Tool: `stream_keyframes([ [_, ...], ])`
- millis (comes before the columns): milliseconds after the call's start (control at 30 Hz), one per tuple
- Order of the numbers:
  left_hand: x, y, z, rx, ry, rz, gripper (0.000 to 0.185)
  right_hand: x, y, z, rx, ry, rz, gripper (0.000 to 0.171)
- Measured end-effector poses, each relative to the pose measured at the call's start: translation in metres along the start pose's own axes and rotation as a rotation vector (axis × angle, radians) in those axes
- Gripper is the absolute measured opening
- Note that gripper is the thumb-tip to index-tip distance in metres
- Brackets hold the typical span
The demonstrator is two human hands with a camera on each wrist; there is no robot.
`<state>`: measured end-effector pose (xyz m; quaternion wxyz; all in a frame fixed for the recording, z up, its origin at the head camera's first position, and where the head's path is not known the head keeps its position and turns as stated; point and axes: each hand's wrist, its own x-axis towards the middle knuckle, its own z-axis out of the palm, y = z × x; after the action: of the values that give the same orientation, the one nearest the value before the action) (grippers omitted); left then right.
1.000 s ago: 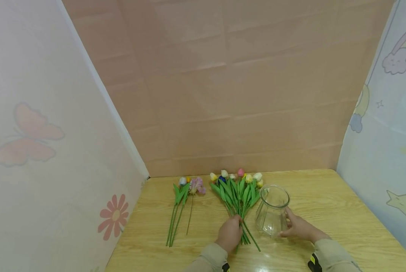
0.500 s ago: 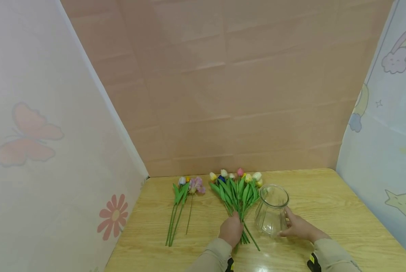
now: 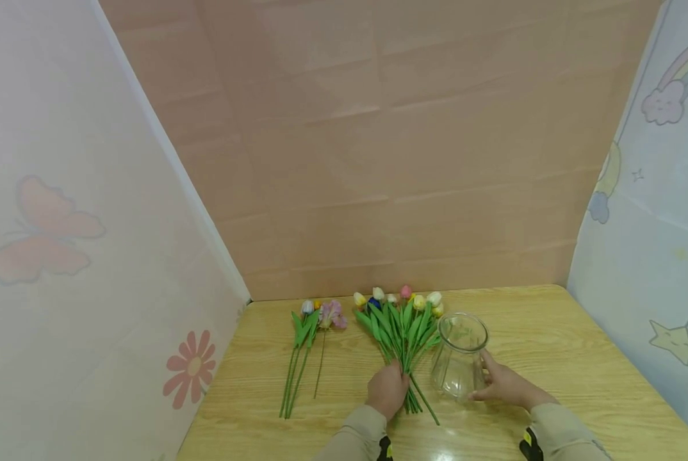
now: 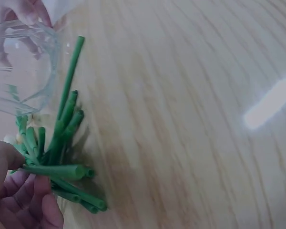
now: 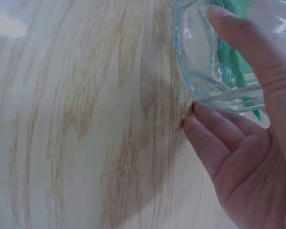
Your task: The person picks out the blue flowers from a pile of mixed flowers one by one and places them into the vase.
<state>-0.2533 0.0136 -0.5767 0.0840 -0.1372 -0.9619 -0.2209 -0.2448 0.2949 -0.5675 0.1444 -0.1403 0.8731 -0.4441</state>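
Note:
A bunch of artificial tulips with green stems lies on the wooden table, heads towards the back wall. My left hand grips the stems near their cut ends, with the fingers curled round them. Just right of the bunch stands a clear glass vase, upright and empty. My right hand rests against its right side. The thumb lies flat on the glass wall and the other fingers touch the table at its base.
A smaller bunch of flowers lies on the table to the left. A panel with a butterfly and flower print closes the left side, a rainbow-print panel the right, and a brown paper wall the back.
My left hand has slid a little up the stems and drawn the tulip bunch slightly left and tighter. The right hand and vase have barely moved.

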Motion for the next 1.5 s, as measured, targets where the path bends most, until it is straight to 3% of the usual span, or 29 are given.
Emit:
stream_keyframes([
  [133,0.003,0.000,-0.003,-0.068,0.038,-0.033,0.020,0.001,0.001,0.000,0.000,0.001,0.007,0.121],
  [367,0.012,0.000,-0.011,-0.113,0.145,-0.085,0.006,0.001,-0.001,-0.001,-0.005,-0.008,-0.007,0.121],
  [633,0.022,-0.015,-0.018,-0.151,0.127,-0.132,0.021,0.002,0.004,0.002,0.012,-0.015,-0.003,0.120],
  [867,0.020,-0.023,-0.030,-0.249,0.109,-0.137,0.020,0.002,0.003,0.001,0.001,-0.006,0.001,0.118],
  [1000,0.020,-0.025,-0.034,-0.288,0.132,-0.151,0.021,0.001,0.002,0.001,0.010,-0.004,0.014,0.118],
  [1300,0.030,-0.028,-0.050,-0.423,0.289,-0.145,0.018,0.000,0.001,0.001,0.018,-0.003,0.024,0.120],
  [1500,0.035,-0.038,-0.061,-0.430,0.468,-0.105,0.018,0.000,-0.002,0.000,0.005,-0.014,0.002,0.119],
])
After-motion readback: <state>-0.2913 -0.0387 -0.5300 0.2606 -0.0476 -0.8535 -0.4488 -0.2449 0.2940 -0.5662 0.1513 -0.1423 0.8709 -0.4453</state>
